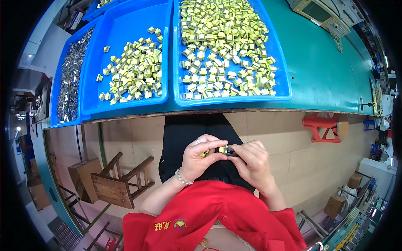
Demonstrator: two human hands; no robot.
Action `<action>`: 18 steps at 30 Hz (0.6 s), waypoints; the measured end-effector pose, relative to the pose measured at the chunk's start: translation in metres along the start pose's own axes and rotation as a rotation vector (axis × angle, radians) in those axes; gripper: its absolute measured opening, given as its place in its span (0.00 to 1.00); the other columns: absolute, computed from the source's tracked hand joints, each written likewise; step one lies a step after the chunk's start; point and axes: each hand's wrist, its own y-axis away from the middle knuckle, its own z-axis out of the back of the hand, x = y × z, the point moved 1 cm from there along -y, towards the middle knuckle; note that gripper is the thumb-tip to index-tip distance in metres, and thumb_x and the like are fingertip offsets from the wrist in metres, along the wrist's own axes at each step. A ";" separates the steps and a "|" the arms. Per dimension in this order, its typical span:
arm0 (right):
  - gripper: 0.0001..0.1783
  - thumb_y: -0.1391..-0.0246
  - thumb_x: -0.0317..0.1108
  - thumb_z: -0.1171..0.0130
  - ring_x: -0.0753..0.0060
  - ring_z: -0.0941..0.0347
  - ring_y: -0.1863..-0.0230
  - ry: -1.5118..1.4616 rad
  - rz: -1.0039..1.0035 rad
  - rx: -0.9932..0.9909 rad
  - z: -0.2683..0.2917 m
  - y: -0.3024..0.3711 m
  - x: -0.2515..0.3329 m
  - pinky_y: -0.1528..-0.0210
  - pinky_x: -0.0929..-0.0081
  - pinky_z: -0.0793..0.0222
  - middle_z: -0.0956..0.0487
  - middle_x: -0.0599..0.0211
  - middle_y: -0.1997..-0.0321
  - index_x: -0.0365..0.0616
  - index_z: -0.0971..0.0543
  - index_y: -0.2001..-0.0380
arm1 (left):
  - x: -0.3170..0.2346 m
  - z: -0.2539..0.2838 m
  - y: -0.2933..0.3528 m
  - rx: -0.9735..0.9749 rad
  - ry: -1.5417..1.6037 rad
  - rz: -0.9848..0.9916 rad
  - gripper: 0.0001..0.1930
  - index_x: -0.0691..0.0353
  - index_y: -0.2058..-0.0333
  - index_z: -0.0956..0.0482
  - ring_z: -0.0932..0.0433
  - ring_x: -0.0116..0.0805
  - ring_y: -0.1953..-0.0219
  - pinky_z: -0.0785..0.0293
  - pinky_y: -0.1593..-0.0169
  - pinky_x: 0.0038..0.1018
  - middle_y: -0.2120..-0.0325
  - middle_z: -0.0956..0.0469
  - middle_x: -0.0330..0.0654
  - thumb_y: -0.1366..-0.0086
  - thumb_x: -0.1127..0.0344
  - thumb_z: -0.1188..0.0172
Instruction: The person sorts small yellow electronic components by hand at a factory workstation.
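Observation:
Above my lap, both my hands meet in front of my red shirt. My left hand (197,158) pinches a small yellow block-shaped component (223,149), like a tiny transformer, between thumb and forefinger. Another bit of yellow (204,154) shows inside its curled fingers, mostly hidden. My right hand (253,162) is closed, thumb and forefinger pinching a small dark piece (230,152) against the component's right end. What exactly that piece is, the fingers hide. Beyond the table edge, a large blue tray (234,98) holds a heap of similar yellow-and-grey components.
A second blue tray (125,106) carries a smaller heap of components. Left of it, a narrow blue bin (67,123) holds small metal parts (72,75). An instrument (320,14) stands on the green table (312,62). Below are a wooden stool (113,190) and a red stool (320,125).

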 end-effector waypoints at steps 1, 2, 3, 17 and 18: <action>0.13 0.59 0.28 0.32 0.62 0.27 0.74 -0.003 0.004 0.009 0.000 0.001 0.000 0.68 0.68 0.37 0.23 0.66 0.77 0.41 0.21 0.67 | -0.001 0.000 0.000 0.019 -0.026 -0.006 0.18 0.64 0.58 0.17 0.30 0.22 0.71 0.34 0.66 0.19 0.65 0.24 0.38 0.51 0.77 0.30; 0.13 0.59 0.28 0.32 0.62 0.27 0.74 -0.003 0.006 0.007 0.001 0.000 0.001 0.68 0.68 0.37 0.23 0.66 0.77 0.41 0.21 0.67 | -0.003 0.000 0.000 0.018 -0.027 -0.008 0.18 0.64 0.58 0.17 0.30 0.22 0.71 0.34 0.66 0.19 0.65 0.24 0.38 0.51 0.77 0.30; 0.13 0.59 0.28 0.32 0.62 0.27 0.74 -0.007 0.001 0.017 0.002 -0.001 0.002 0.67 0.68 0.37 0.23 0.65 0.77 0.41 0.21 0.67 | -0.006 0.001 0.000 0.023 -0.045 0.005 0.18 0.64 0.58 0.17 0.30 0.22 0.72 0.34 0.66 0.19 0.65 0.24 0.39 0.52 0.78 0.30; 0.13 0.57 0.29 0.32 0.63 0.26 0.73 -0.111 -0.045 -0.075 0.001 0.000 0.000 0.66 0.69 0.35 0.22 0.65 0.77 0.40 0.19 0.66 | -0.155 0.122 -0.103 -0.265 -1.094 -0.417 0.13 0.62 0.61 0.19 0.23 0.36 0.62 0.27 0.59 0.28 0.63 0.22 0.44 0.47 0.77 0.34; 0.12 0.55 0.31 0.33 0.63 0.27 0.74 -0.125 -0.043 -0.070 0.000 0.001 -0.001 0.66 0.70 0.36 0.23 0.66 0.77 0.41 0.20 0.65 | -0.155 0.122 -0.112 -0.210 -1.248 -0.520 0.12 0.61 0.61 0.19 0.22 0.39 0.60 0.26 0.58 0.30 0.62 0.21 0.44 0.46 0.75 0.35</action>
